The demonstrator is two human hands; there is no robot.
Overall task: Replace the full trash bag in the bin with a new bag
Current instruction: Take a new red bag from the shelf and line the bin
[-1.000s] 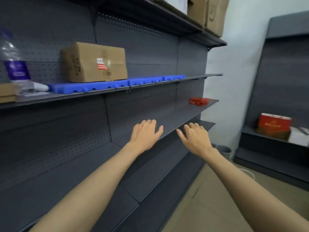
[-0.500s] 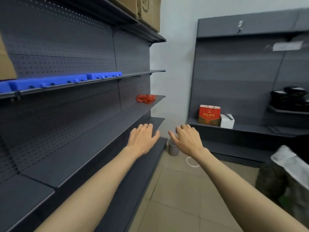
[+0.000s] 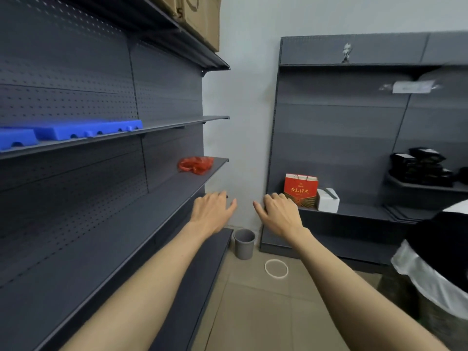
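A small grey bin stands on the tiled floor in the corner, between two shelf units. No bag shows over its rim. A white ring lies on the floor just right of it. A crumpled red plastic bag sits on a middle shelf at the left. My left hand and my right hand are stretched out in front of me, above and short of the bin, fingers relaxed, holding nothing.
Dark grey shelving runs along the left, with blue trays on an upper shelf. Another shelf unit at the back holds a red gift bag and a white box. A person in black and white stands at the right edge.
The view has swung right and moved toward the corner; the grey bin and white ring have come into clearer view. Both hands stay outstretched and empty.
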